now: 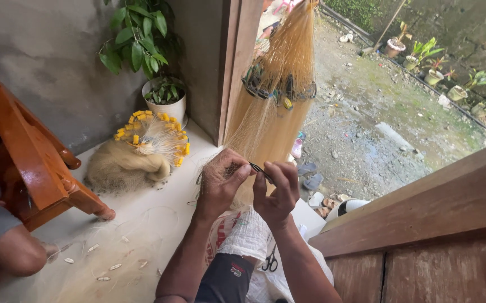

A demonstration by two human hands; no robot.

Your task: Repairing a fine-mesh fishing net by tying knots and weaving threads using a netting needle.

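At centre frame, we are holding both hands close together in front of the hanging fishing net (pixel 276 106), which is dropping from the top centre of the frame down to our fingers. Our left hand (pixel 220 188) is gathering the fine tan mesh, fingers curled and pressed into it, thumb closing against them. Our right hand (pixel 279 193) is pinching a thin dark netting needle (pixel 259 169) between thumb and forefinger; the remaining fingers are folded in. The needle is lying with its long axis slanting from upper left to lower right, its free end pointing toward the left hand's fingertips, nearly touching them. The right hand is the one carrying the needle; the left is nearer the mesh. We cannot tell whether thread is running off the needle.

Below the hands, scissors (pixel 270 262) are resting on a white sack (pixel 248 238) across our lap. At left of centre, a second bundled net with yellow floats (pixel 142 146) is lying on the floor beside a white plant pot (pixel 167 104). A wooden chair (pixel 29 163) is occupying the left edge
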